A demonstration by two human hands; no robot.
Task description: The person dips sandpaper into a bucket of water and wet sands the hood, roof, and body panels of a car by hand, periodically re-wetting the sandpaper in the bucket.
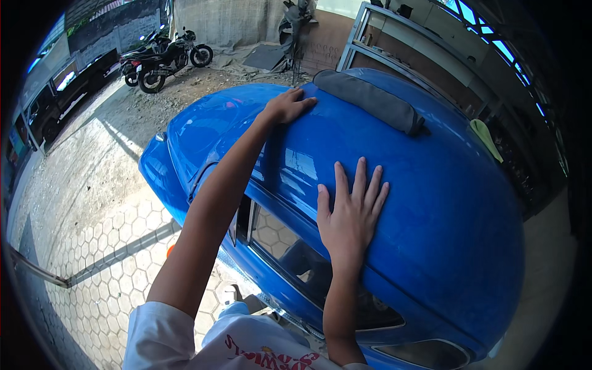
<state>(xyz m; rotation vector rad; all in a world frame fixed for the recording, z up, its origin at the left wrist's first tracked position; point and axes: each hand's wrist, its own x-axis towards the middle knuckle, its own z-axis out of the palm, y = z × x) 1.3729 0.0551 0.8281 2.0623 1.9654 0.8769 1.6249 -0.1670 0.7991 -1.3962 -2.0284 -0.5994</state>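
Note:
Before me stands a rounded blue car point(430, 222), in shape like a Volkswagen Beetle. My left hand point(287, 106) rests on the front part of its roof, palm down and thumb held apart. Nearer to me, my right hand point(351, 217) lies flat on the roof above the side windows, its fingers spread. Neither hand holds anything that I can see. A dark grey fabric roll or pouch point(370, 102) lies across the roof, beyond my right hand and to the right of my left.
A yellow-green cloth point(485, 138) hangs at the car's far side. Motorcycles point(169, 60) are parked on the gravel at the upper left. Behind the car stands a metal-framed shelf unit point(393, 46). Hexagonal paving point(115, 259) lies to my left; a dark vehicle point(60, 99) is farther off.

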